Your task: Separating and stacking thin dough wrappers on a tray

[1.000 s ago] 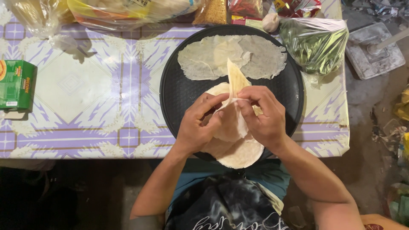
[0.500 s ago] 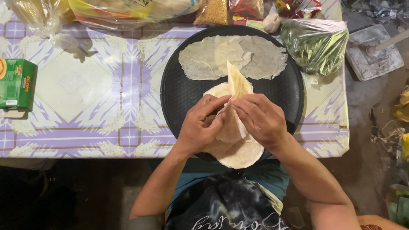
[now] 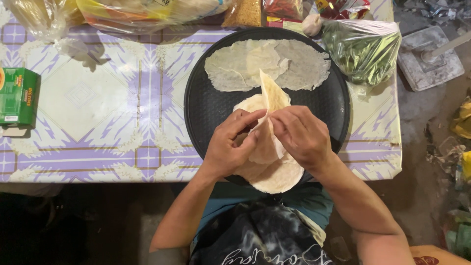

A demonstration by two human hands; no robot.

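A round black tray (image 3: pixel 206 105) lies on the table with thin pale wrappers on it. Two separated wrappers (image 3: pixel 267 64) lie flat at the tray's far side. A stack of round wrappers (image 3: pixel 277 174) sits at the near edge. My left hand (image 3: pixel 230 145) and my right hand (image 3: pixel 299 135) meet over the stack, both pinching one wrapper (image 3: pixel 272 93) whose peeled flap stands up between my fingers.
The table wears a purple and white patterned cloth (image 3: pixel 98 108). A green box (image 3: pixel 17 95) sits at the left edge. A clear bag of green leaves (image 3: pixel 363 49) lies right of the tray. More bags and packets (image 3: pixel 147 12) line the far side.
My right hand has shifted slightly down and in toward my left hand. The raised wrapper flap stays pinched between both hands.
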